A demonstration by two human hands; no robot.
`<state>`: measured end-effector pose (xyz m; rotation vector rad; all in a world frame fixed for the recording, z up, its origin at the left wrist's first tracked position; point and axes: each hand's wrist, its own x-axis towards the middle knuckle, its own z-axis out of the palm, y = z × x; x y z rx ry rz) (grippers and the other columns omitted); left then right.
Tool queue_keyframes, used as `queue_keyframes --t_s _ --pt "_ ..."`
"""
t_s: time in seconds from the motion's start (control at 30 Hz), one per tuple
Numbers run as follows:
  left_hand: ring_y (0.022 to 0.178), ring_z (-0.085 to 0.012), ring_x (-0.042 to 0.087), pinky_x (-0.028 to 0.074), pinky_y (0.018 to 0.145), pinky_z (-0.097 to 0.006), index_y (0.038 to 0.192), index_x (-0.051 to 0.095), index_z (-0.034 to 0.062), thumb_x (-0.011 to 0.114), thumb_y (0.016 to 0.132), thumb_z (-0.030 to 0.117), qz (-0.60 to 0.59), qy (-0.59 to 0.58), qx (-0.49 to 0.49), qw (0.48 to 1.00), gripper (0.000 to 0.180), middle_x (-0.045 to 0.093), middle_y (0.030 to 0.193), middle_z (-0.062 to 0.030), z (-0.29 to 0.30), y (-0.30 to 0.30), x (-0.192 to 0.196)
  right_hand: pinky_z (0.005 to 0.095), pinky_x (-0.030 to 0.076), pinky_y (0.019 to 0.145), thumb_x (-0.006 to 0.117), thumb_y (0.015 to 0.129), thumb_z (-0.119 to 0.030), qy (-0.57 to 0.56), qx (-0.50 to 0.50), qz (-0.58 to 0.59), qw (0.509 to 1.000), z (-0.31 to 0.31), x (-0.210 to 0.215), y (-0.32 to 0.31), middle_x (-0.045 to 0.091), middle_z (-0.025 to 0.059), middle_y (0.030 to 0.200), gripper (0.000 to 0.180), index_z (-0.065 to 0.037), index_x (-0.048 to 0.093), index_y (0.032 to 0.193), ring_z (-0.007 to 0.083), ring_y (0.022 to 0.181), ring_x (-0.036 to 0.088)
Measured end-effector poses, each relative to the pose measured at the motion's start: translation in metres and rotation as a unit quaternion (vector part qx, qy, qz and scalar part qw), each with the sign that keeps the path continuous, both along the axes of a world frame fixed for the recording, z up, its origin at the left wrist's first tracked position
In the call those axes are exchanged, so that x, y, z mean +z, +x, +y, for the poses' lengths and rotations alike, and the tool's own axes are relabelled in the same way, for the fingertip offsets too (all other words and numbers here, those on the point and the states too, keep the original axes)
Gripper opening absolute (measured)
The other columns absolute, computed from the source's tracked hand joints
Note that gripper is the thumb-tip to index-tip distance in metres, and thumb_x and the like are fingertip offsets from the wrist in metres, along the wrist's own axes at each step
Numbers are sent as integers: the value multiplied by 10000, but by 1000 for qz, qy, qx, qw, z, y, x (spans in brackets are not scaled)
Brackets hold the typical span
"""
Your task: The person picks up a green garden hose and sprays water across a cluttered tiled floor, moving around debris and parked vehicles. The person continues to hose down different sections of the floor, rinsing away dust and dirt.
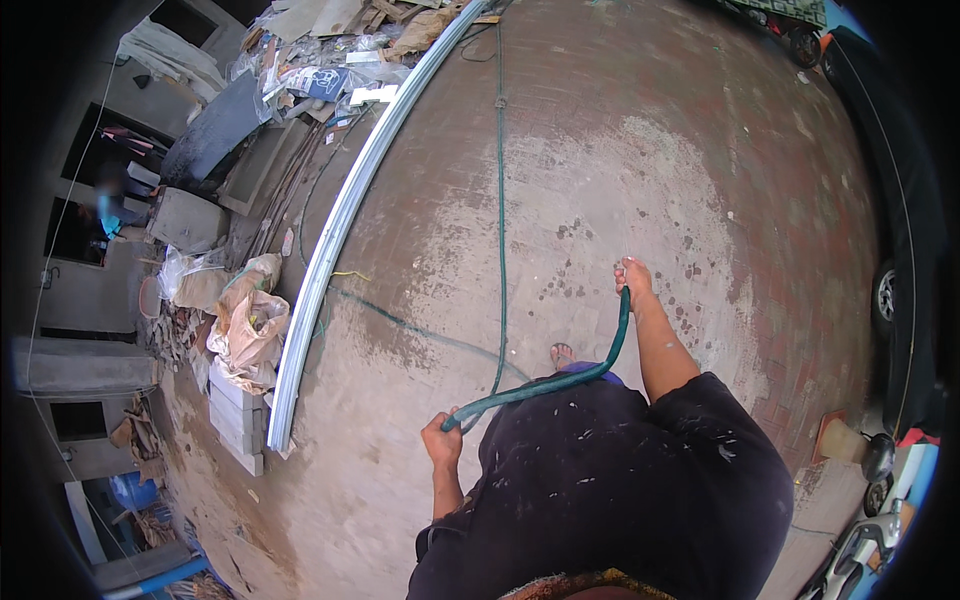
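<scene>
Outdoors, on a paved yard (620,170), one green hose (545,385) is hanging in a sagging curve between both hands. Left hand (441,438) is gripping the lower end, fist clenched around it, close to the body. Right hand (633,279) is gripping the upper part, arm reaching forward, fingers wrapped round it. Long axis is running from lower left up to the right across the front of the dark shirt (620,480); the left hand is nearer the body. A thin green cord (501,200) is trailing away over the ground toward the top of the view, beside a long metal rail (340,220). Rubble and sacks (250,320) are lying at left. Whether cord and hose are joined is hard to make out; the hose's free end is hidden in the left fist.
</scene>
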<state>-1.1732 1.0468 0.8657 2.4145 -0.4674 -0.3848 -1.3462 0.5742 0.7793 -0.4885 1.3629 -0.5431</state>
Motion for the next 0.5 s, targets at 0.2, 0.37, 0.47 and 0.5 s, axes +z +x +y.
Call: queue_keyframes --t_s 0.2,0.37,0.47,0.5 --pt "494 -170 375 370 497 -376 630 565 -6 695 923 271 13 3 -57 998 424 453 494 -141 9 21 -4 246 397 395 518 985 -188 -20 -100 26 994 33 9 -42 558 56 714 135 -148 484 1109 98 502 473" --pt "486 -182 389 376 501 -385 635 573 -2 695 918 273 0 2 -130 992 413 464 501 -146 22 41 -8 255 399 390 517 978 -180 -39 -187 46 980 77 8 -91 546 61 682 89 -146 472 1046 109 485 470" --pt "483 -200 399 380 504 -389 634 568 -1 694 915 268 9 2 -155 988 408 478 509 -157 31 48 -11 260 399 388 506 973 -169 -42 -233 49 970 109 8 -119 540 60 671 67 -147 462 1019 114 479 470" --pt "479 -213 406 382 506 -392 633 566 -1 695 913 266 11 1 -165 986 408 484 513 -163 33 49 -11 261 400 388 503 972 -165 -41 -240 53 969 121 8 -128 539 60 671 64 -148 461 1016 116 480 472"
